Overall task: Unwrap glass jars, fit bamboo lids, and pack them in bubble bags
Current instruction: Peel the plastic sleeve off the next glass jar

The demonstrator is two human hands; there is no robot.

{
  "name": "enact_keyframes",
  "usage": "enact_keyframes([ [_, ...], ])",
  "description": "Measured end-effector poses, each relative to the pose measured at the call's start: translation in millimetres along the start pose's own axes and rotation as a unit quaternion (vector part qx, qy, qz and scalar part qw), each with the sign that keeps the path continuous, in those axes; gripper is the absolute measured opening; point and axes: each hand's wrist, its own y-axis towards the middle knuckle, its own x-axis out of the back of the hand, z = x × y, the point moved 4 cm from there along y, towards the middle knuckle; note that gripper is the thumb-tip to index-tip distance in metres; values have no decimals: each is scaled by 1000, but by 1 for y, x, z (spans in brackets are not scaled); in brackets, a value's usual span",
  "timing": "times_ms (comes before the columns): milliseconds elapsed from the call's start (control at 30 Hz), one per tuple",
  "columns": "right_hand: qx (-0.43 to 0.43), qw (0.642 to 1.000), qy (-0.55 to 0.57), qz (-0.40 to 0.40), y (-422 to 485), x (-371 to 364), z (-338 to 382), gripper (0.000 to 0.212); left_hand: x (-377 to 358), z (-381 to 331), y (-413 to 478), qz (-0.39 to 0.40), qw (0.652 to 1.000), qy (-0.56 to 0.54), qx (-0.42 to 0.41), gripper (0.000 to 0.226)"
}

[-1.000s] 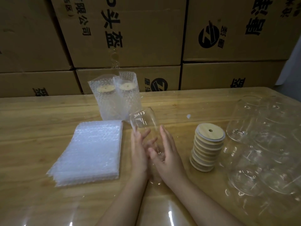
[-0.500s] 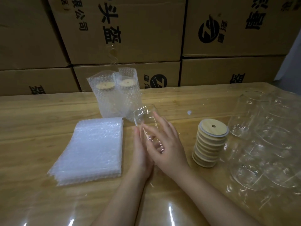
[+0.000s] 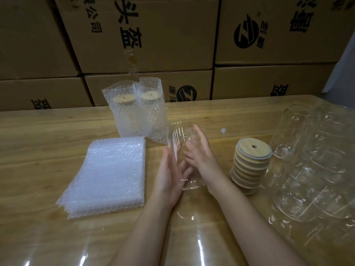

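Observation:
A clear glass jar (image 3: 179, 139) stands tilted on the table between my palms, its open mouth pointing away from me. My left hand (image 3: 170, 175) presses flat against its left side and my right hand (image 3: 201, 157) lies on its right side, fingers straight. A stack of bamboo lids (image 3: 250, 166) sits just right of my right hand. A flat pile of bubble bags (image 3: 107, 175) lies to the left. Two packed jars in bubble bags (image 3: 137, 112) stand behind, lids on.
Several clear glass jars (image 3: 315, 162) lie heaped at the right end of the wooden table (image 3: 48, 131). Cardboard boxes (image 3: 153, 35) form a wall along the table's far edge. Clear plastic film (image 3: 192, 237) covers the near edge.
Both hands have slid along the jar between the palms, the right hand moving forward and the left pulling back. The view has shifted slightly.

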Motion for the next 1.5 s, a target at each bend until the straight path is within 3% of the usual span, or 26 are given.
enact_keyframes([
  [233, -56, 993, 77, -72, -2, 0, -26, 32, 8, -10, -2, -51, 988, 114, -92, 37],
  [367, -96, 985, 118, -75, 0, 5, -32, 39, -7, -17, -14, -26, 917, 332, -218, 49],
  [467, -41, 987, 115, -102, 3, 9, -29, 40, -13, -13, -19, -10, 850, 455, -266, 46],
  [667, 93, 991, 3, -95, -6, 4, -17, 49, -16, -9, -20, -40, 817, 489, -304, 42],
  [733, 119, 988, -57, -78, -9, 0, -18, 55, -9, -10, -16, -65, 824, 481, -291, 44],
  [767, 132, 983, -108, -74, -10, -2, -19, 59, -5, -11, -14, -80, 844, 457, -269, 43],
  [833, 165, 959, -219, -65, -13, -8, -21, 66, 4, -12, -10, -106, 918, 325, -199, 40],
  [900, 203, 934, -291, -51, -17, -16, -22, 68, 14, -12, -6, -122, 961, 198, -149, 41],
  [1000, 276, 891, -358, -42, -23, -25, -17, 62, 23, -15, -4, -118, 975, 148, -120, 30],
  [1100, 366, 838, -404, -20, -27, -29, -12, 53, 19, -11, -3, -64, 991, 85, -80, 46],
  [1167, 401, 824, -401, -20, -29, -32, -11, 47, 21, -12, -2, -52, 994, 57, -80, 44],
  [1300, 342, 874, -336, -73, -22, -25, -9, 45, 16, -13, -3, -37, 989, 130, -59, 60],
  [1500, 253, 930, -258, -61, -10, -14, 4, 51, 10, -11, -2, -22, 986, 161, -45, 62],
])
